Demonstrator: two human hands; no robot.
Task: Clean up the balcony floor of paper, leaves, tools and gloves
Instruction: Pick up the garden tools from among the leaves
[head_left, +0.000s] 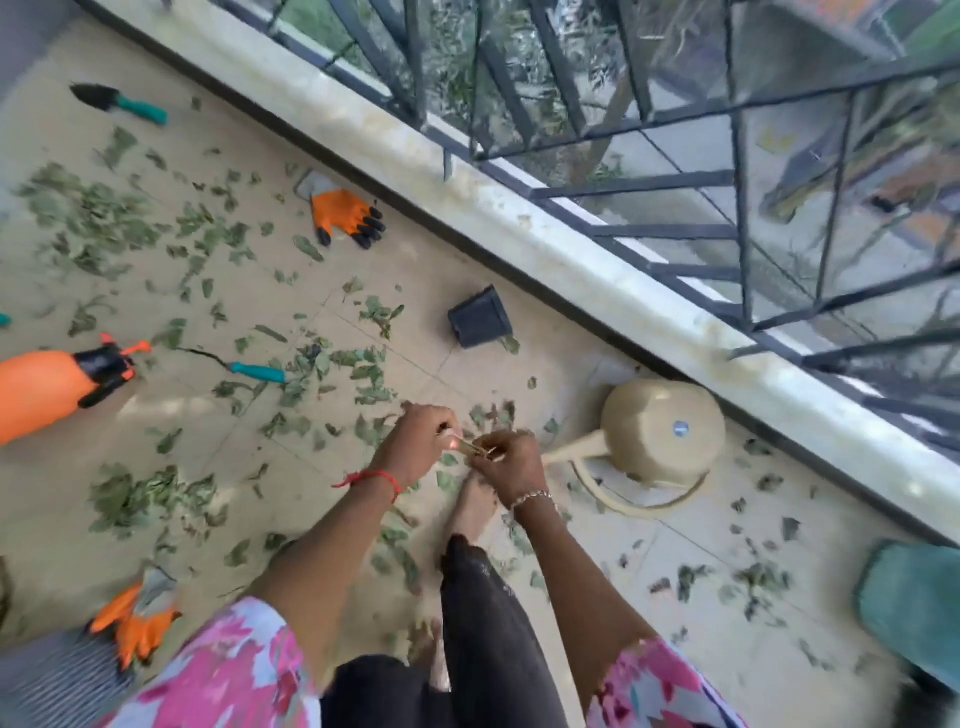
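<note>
My left hand (421, 436) and my right hand (506, 462) meet over the floor, both pinching a small thin tan object (470, 446); what it is I cannot tell. Green leaves (104, 218) lie scattered over the beige tiled floor (291, 499). One orange glove with black fingertips (345, 215) lies near the ledge, another orange glove (137, 621) lies at the lower left. A black trowel with a teal handle (122, 104) lies at the far left, and a second teal-handled tool (244, 368) lies mid-floor.
An orange spray bottle (52, 387) lies on its side at the left. A black plastic pot (480, 317) and a beige watering can (660, 434) lie tipped near the ledge (519, 213) under the metal railing (675, 182). A teal object (914, 608) sits at the right edge.
</note>
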